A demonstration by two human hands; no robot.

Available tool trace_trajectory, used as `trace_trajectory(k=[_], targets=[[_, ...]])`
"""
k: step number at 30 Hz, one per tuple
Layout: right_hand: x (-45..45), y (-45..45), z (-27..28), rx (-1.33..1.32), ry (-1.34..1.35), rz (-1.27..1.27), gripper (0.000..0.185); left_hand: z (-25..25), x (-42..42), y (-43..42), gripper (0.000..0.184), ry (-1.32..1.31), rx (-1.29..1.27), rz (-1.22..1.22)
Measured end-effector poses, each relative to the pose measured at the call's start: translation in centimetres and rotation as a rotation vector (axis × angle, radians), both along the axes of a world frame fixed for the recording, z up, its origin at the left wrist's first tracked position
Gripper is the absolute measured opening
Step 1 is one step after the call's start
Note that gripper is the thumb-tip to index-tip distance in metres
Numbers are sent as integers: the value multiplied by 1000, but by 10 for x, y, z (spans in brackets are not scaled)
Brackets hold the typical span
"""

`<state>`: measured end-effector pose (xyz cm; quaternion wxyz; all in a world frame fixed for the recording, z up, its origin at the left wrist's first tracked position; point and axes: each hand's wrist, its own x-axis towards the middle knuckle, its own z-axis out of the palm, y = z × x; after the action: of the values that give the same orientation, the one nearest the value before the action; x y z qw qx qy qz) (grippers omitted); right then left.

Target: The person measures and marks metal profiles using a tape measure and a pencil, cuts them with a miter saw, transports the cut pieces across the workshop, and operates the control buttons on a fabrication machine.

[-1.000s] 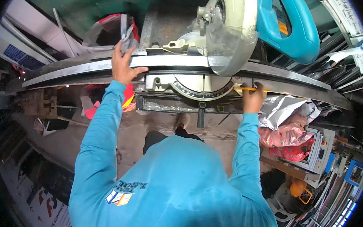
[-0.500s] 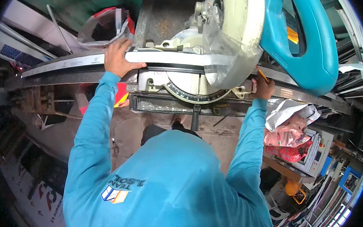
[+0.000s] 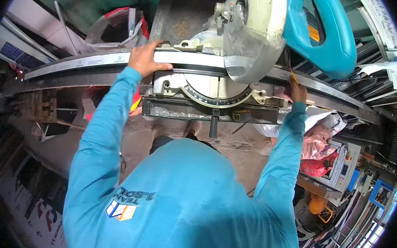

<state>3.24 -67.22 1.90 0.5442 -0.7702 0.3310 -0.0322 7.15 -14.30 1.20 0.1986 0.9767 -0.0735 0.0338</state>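
A long, straight profile strip with a white printed face (image 3: pixel 94 61) lies across the bed of a miter saw (image 3: pixel 255 28). My left hand (image 3: pixel 144 59) grips the strip left of the blade guard, thumb along the near side and fingers over the far edge. To the right of the guard, my right hand (image 3: pixel 298 91) is closed around a slim yellow pencil (image 3: pixel 294 78), its upper end pointing toward the strip. The clear blade guard (image 3: pixel 245 58) hangs over the strip and hides part of it. The saw's teal handle (image 3: pixel 342 46) is above my right hand.
The round angle scale (image 3: pixel 217 97) and its lock handle (image 3: pixel 214 125) face me. Plastic bags (image 3: pixel 317 156) are at the right, beside a control box (image 3: pixel 345 159). A sack (image 3: pixel 117 31) stands behind the strip at the left. Lengths of profile (image 3: pixel 362 230) fill the lower right.
My left hand and the strip have shifted right relative to the saw. My right hand has moved a little right with the pencil. The view has shifted slightly.
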Motion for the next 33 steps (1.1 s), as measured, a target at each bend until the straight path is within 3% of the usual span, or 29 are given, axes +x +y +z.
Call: trace_trajectory(k=[2,3,5,7,9,11,15,17,18,19,21,25,27,28,29,31,32,33], targets=[[-3,-14,9,-68,245,176,46,-8,14,24,79,52,16,-267],[-5,-18,17,-68,241,176,46,-5,17,26,79,49,16,-267],[-15,-15,52,-112,-107,250,47,-1,18,27,74,93,162,-295],[-21,15,117,-89,-122,227,47,-1,12,20,70,22,177,-265],[-36,55,182,-112,-312,322,43,1,10,17,68,27,178,-208],[-31,75,225,-455,-411,477,32,0,13,18,67,56,176,-203],[8,117,302,-1584,-966,917,30,0,11,19,65,56,170,-211],[15,233,290,-703,-744,-29,30,-2,11,20,66,67,165,-225],[5,192,323,-280,-434,621,30,-2,12,19,66,81,180,-218],[15,198,315,-385,-574,644,29,1,10,17,66,75,166,-226],[7,216,323,-489,-422,557,33,8,8,17,67,104,183,-200],[16,197,320,-599,-417,617,30,6,7,18,68,82,186,-191],[15,203,328,-783,-383,786,24,7,5,18,69,85,185,-168],[16,207,335,-979,-253,631,22,8,5,18,69,84,178,-166],[20,205,329,-797,-281,604,25,7,6,19,69,87,180,-166],[49,206,335,-1645,-326,955,22,5,6,18,63,96,152,-158],[43,229,337,-1113,-21,481,22,4,6,18,63,79,148,-161],[37,229,337,-1113,-15,483,22,4,5,17,63,84,145,-162]])
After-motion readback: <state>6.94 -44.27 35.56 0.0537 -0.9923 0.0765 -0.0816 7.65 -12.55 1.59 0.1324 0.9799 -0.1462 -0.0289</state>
